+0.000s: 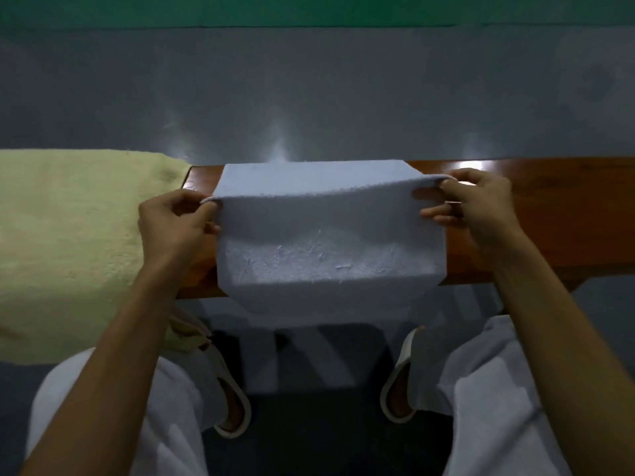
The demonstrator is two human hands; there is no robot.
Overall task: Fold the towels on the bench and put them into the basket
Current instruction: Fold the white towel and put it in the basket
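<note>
Across the glossy brown wooden bench (549, 214) lies the pale blue terry towel (326, 242), near end hanging off. Both hands, left hand (175, 221) and right hand (477, 204), pinch a raised fold's two ends, probably so it stays square. Yellow fuzzy towel (68, 242) waits left; no basket visible.

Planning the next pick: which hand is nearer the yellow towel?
Left. The left hand pinches the blue towel at its left corner, next to the yellow towel; the right hand pinches the opposite corner, across the blue towel.
</note>
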